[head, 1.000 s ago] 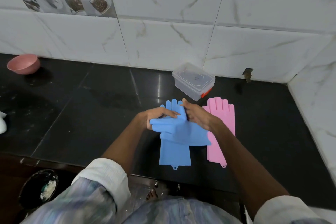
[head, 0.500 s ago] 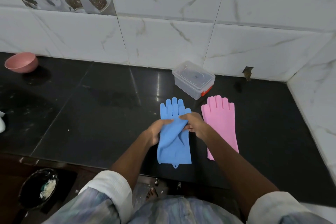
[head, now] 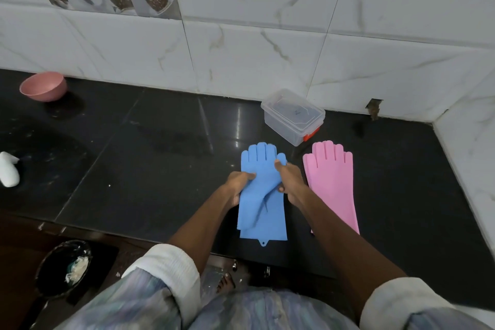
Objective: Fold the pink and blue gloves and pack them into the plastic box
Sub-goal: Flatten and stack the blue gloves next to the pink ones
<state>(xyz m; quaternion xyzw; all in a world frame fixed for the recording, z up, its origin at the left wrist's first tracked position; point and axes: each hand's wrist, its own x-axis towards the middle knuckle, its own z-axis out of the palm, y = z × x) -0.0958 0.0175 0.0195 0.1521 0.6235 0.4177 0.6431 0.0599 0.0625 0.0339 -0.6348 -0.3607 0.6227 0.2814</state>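
While pink glove (head: 332, 182) lies flat, both hands (head: 290, 182) on blue gloves (head: 261, 195)

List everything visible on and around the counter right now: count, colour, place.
blue gloves: two stacked, blue, counter centre, fingers toward the wall, the top one bunched
pink glove: at least one, pink, flat on the counter just right of the blue ones
plastic box: one, clear with an orange latch, lid on, near the wall behind the gloves
bowl: one, pink, far left of the counter by the wall
white object: one, white, left edge of the counter, cut off by the frame
bin: one, black, on the floor lower left, with white scraps inside
left hand: gripping the blue gloves' left edge
right hand: pinching the blue gloves' right side
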